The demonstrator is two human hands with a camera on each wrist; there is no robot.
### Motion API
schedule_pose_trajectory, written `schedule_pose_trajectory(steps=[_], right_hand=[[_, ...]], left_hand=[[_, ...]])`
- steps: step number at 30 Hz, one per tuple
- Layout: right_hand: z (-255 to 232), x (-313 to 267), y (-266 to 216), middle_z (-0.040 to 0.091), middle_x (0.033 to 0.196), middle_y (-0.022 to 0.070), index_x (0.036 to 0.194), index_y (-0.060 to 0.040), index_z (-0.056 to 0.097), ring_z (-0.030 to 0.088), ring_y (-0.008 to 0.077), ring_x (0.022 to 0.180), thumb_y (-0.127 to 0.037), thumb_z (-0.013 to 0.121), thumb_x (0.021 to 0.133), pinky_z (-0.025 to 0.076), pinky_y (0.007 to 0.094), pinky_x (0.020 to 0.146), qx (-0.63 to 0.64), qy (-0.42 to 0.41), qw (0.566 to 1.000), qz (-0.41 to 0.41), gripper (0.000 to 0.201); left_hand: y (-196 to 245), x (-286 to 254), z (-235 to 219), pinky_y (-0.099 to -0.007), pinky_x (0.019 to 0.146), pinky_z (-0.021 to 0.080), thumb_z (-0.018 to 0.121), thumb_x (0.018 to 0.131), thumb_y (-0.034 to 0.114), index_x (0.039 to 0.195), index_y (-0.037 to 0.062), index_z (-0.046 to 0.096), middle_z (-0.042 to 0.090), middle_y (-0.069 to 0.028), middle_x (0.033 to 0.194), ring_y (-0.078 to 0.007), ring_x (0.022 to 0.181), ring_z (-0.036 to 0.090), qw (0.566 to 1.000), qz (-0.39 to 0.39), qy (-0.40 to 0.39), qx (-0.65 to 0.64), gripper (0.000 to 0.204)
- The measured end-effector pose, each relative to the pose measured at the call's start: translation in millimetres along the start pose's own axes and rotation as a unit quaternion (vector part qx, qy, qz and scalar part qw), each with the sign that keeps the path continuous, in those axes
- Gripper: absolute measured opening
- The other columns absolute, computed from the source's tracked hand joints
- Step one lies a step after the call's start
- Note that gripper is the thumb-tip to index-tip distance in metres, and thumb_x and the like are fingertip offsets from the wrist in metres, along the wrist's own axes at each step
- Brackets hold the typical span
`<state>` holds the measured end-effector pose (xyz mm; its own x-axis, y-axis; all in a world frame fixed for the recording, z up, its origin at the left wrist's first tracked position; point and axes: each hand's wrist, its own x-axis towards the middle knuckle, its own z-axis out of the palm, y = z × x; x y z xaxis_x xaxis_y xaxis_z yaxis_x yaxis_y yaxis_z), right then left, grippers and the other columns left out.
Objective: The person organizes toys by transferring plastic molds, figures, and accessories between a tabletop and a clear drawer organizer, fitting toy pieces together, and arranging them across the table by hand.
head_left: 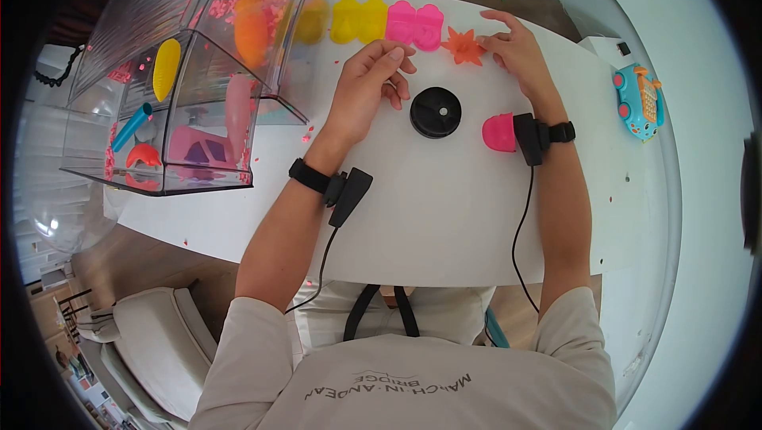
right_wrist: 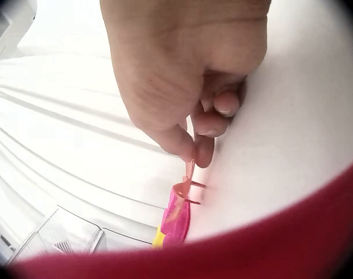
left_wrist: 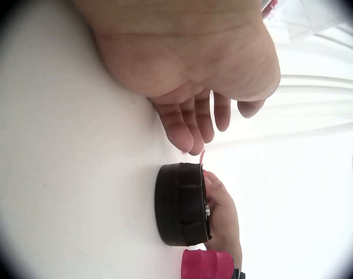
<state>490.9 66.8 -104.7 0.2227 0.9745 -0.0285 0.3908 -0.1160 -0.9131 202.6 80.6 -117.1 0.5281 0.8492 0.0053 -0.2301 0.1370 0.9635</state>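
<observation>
My right hand (head_left: 516,57) pinches one point of an orange, star-shaped spiky piece (head_left: 463,46) between thumb and finger; the right wrist view shows the grip at the tip of the piece (right_wrist: 187,183). Loosely curled and holding nothing, my left hand (head_left: 369,88) hovers at the table's left side. Between the hands sits a round black container (head_left: 436,116) with a small metal knob on its top face. A pink cup-like piece (head_left: 499,134) lies beside my right wrist. Behind the star piece is a pink scalloped mould (head_left: 417,25), next to a yellow one (head_left: 359,21).
A clear plastic case (head_left: 208,73) with pink bits and colourful toys inside stands at the left of the white table (head_left: 429,215). At the far right is a blue toy phone (head_left: 639,104). Small pink crumbs dot the table near the case.
</observation>
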Motion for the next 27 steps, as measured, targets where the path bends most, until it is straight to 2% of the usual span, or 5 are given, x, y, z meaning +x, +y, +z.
schedule_pose_trajectory(steps=[3,9,16,21,27], right_hand=[[5.9,0.9,0.0,0.071,0.087,0.0035,0.119,-0.0047,0.071,0.047,0.0078,0.063,-0.017,0.070,0.087,0.038,0.0242,0.057,-0.038,-0.006,0.998,-0.047,0.034],[4.6,0.5,-4.2,0.070,0.086,0.0022,0.115,-0.0046,0.074,0.048,0.0080,0.064,-0.023,0.070,0.089,0.039,0.0249,0.059,0.011,0.006,1.000,0.026,0.032],[6.2,0.8,-5.0,0.068,0.082,-0.0003,0.106,-0.0035,0.074,0.050,0.0075,0.064,-0.025,0.071,0.090,0.039,0.0241,0.059,-0.058,-0.031,0.998,-0.002,0.027],[0.0,1.9,-0.8,0.068,0.080,-0.0005,0.097,-0.0043,0.073,0.048,0.0052,0.063,-0.020,0.068,0.091,0.036,0.0227,0.056,0.092,-0.015,0.995,0.027,0.018],[2.6,6.2,0.0,0.072,0.083,0.0009,0.101,-0.0052,0.073,0.046,0.0037,0.061,-0.017,0.068,0.092,0.035,0.0207,0.056,0.085,0.010,0.995,0.059,0.016]], left_hand=[[0.6,-0.3,0.5,-0.0265,0.062,0.050,0.052,0.107,0.027,0.118,0.0029,0.064,0.064,-0.0042,0.099,-0.0118,0.075,0.062,1.000,-0.003,0.000,0.001,0.030],[0.4,-0.4,0.1,-0.0259,0.062,0.050,0.052,0.107,0.024,0.117,0.0024,0.065,0.065,-0.0044,0.099,-0.0115,0.075,0.062,1.000,-0.001,0.002,0.007,0.028],[0.1,-0.8,0.6,-0.0260,0.062,0.050,0.053,0.106,0.024,0.117,0.0024,0.066,0.065,-0.0046,0.099,-0.0113,0.075,0.062,1.000,-0.003,0.001,0.010,0.027],[-0.1,-0.8,0.1,-0.0258,0.062,0.049,0.053,0.106,0.023,0.117,0.0027,0.066,0.065,-0.0046,0.099,-0.0112,0.076,0.062,1.000,-0.001,-0.001,0.015,0.027],[-1.1,-0.3,0.0,-0.0258,0.062,0.049,0.055,0.105,0.024,0.116,0.0027,0.067,0.066,-0.0046,0.099,-0.0110,0.075,0.062,1.000,-0.001,-0.003,0.013,0.026]])
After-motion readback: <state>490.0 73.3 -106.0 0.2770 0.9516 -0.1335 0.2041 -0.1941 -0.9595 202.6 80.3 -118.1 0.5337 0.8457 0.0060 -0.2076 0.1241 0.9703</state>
